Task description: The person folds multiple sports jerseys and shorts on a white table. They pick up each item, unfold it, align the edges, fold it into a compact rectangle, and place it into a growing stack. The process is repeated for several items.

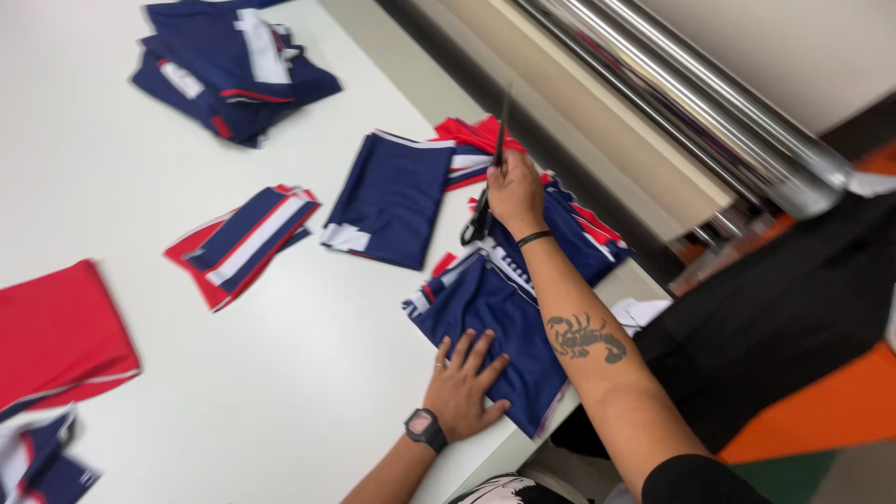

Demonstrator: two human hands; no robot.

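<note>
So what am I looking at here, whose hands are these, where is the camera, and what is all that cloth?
The camera sits on a person's head and looks down at their own two bare hands. The left hand, with a black wristwatch, presses flat on a navy blue fabric piece. The right hand holds black scissors, blades pointing away. More navy, red and white fabric pieces lie stacked across the white table. Behind the table runs a shiny metal roller.

Cloth, metal and a smooth desk

Navy cloth pieces (485, 317) look soft and matt; the white desk (280, 373) is smooth, faintly glossy; far right rollers (691, 103) are polished, shiny metal.
</note>
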